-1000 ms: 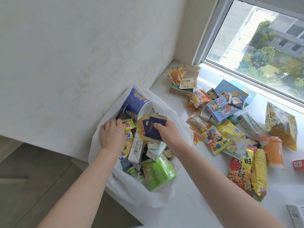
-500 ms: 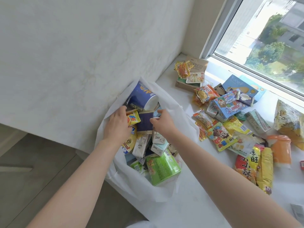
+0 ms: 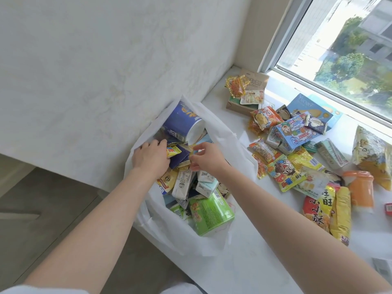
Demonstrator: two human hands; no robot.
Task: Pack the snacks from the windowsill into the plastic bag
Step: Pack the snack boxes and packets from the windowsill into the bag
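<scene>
since a second ago the dark blue packet (image 3: 179, 157) has sunk into the plastic bag (image 3: 222, 132) on the windowsill (image 3: 254, 262), left hand (image 3: 149, 159) curled beside it, right hand (image 3: 206, 159) pinching its light, crinkly edge, best held by the seam.

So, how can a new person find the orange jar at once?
Start at the window and look down to the right end of the windowsill. There the orange jar stands just beyond the tall red and yellow packets; it alone is a rigid, plain orange cylinder.
</scene>
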